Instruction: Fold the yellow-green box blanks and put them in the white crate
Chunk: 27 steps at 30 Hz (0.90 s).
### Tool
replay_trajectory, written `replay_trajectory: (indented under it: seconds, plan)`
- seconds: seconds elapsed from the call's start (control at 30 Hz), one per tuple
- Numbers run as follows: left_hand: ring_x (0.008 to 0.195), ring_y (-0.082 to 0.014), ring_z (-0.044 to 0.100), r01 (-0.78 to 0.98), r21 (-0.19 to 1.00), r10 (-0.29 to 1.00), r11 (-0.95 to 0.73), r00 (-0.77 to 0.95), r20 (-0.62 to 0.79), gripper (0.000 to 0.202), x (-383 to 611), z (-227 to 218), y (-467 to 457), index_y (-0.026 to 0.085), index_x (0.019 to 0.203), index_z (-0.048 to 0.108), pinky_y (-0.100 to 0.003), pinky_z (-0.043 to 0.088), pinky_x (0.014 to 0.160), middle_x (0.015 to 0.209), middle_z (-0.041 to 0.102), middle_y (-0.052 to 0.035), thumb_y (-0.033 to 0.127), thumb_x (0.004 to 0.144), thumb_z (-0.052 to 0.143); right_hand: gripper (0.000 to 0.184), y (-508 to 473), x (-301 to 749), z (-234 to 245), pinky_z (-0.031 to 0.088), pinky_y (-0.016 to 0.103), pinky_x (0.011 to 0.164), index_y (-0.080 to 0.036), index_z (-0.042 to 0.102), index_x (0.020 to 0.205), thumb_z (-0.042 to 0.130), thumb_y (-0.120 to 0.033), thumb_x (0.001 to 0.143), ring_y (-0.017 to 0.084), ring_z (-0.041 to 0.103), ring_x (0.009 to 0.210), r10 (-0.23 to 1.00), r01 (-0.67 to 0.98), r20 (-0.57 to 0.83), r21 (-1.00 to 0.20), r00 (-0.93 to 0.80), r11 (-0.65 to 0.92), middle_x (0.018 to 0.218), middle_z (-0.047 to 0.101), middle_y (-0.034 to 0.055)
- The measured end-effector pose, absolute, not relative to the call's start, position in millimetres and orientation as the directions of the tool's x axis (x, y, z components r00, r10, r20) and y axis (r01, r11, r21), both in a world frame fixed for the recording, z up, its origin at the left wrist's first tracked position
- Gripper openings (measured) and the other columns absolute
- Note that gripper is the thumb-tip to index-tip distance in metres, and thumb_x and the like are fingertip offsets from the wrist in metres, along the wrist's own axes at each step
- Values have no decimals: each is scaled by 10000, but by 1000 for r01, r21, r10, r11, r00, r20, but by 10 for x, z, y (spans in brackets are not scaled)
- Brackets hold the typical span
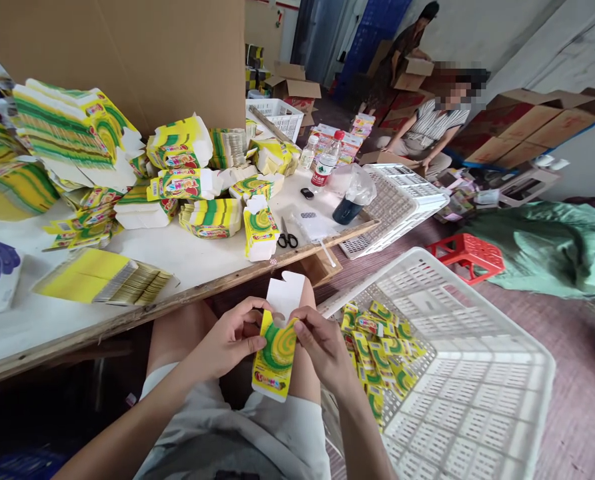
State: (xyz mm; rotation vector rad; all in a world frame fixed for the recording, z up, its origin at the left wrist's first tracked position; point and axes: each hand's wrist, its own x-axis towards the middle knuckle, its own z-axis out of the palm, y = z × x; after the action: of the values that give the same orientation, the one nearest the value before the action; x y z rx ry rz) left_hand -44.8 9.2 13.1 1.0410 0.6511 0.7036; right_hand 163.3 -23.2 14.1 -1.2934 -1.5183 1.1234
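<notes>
Above my lap I hold a yellow and green printed carton [276, 353] by its two side edges. Its white end flap [283, 295] stands unfolded at the top. My left hand [238, 337] pinches the left edge between thumb and fingers. On the opposite edge, my right hand [325, 343] grips near the upper corner, fingers curled. The carton looks flattish, though I cannot tell if anything is inside. Close by on the table, another yellow carton [260, 230] stands with its white flap up. A fanned stack of flat cartons [102, 277] lies to the left.
Stacks of cartons [72, 130] crowd the white table [212, 267]. Scissors [287, 237], a red-capped bottle [326, 160] and a dark cup [347, 208] sit near its right end. A white basket [477, 373] with several filled cartons stands right. Beyond are a red stool [470, 257] and two people.
</notes>
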Motion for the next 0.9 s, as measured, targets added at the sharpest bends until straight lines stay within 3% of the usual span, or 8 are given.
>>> replay_trajectory:
  seconds: [0.17, 0.23, 0.3, 0.33, 0.4, 0.5, 0.67, 0.9]
  plan:
    - [908, -194, 687, -277, 858, 711, 433, 689, -136, 823, -480, 92, 126, 328, 1466, 249, -309, 530, 792, 1146, 685, -88, 279, 825, 764, 244, -238, 1605, 90, 408, 274, 623, -218, 644, 883, 498, -373, 1002, 156, 535, 672, 986, 275, 84, -954, -142, 121, 748, 609, 2]
    - [924, -205, 693, -236, 882, 713, 408, 685, -147, 712, -476, 70, 151, 288, 1430, 366, -312, 542, 796, 1178, 683, -105, 276, 831, 751, 165, -227, 1615, 81, 447, 289, 685, -227, 641, 989, 544, -360, 979, 177, 594, 759, 989, 268, 142, -952, -46, 149, 854, 659, 25]
    - [965, -217, 689, -163, 943, 781, 289, 609, -134, 505, -452, 49, 167, 247, 1323, 516, -308, 554, 800, 1221, 670, -111, 257, 858, 710, 218, -206, 1640, 90, 464, 292, 672, -242, 587, 1136, 544, -382, 975, 176, 603, 747, 974, 225, 184, -962, 129, 152, 896, 669, 30]
    - [1000, -224, 682, -119, 970, 818, 213, 565, -110, 424, -434, 39, 169, 239, 1277, 564, -311, 560, 814, 1254, 657, -108, 242, 871, 686, 258, -193, 1653, 100, 460, 286, 631, -243, 563, 1182, 522, -401, 981, 168, 590, 692, 969, 191, 167, -973, 183, 131, 857, 665, 21]
    - [1083, -236, 658, -36, 997, 859, 75, 509, -46, 342, -393, 27, 161, 239, 1234, 614, -323, 563, 872, 1309, 630, -92, 209, 894, 635, 309, -168, 1666, 128, 436, 274, 561, -229, 565, 1216, 498, -419, 982, 156, 550, 590, 991, 134, 57, -990, 123, 41, 732, 640, -6]
    - [1129, -237, 648, 25, 1000, 854, 0, 520, -13, 378, -350, 38, 142, 259, 1284, 599, -332, 561, 917, 1349, 610, -81, 169, 919, 570, 359, -130, 1634, 160, 427, 279, 557, -201, 599, 1233, 601, -350, 906, 166, 547, 573, 996, 228, -67, -972, -61, -51, 645, 619, -25]
    - [1163, -243, 634, 11, 998, 834, 61, 549, -57, 454, -366, 90, 164, 244, 1369, 515, -310, 559, 893, 1341, 619, -109, 153, 925, 549, 276, -66, 1530, 153, 351, 255, 513, -223, 650, 1126, 605, -263, 856, 132, 444, 479, 998, 549, 53, -835, 44, 20, 539, 485, -83]
    - [1113, -246, 659, -135, 984, 831, 118, 555, -24, 436, -352, 59, 194, 219, 1341, 542, -319, 553, 886, 1321, 630, -121, 211, 910, 609, 402, -46, 1479, 96, 382, 246, 508, -241, 580, 1189, 662, -245, 795, 135, 502, 480, 1000, 517, -1, -856, 8, -5, 606, 591, -85]
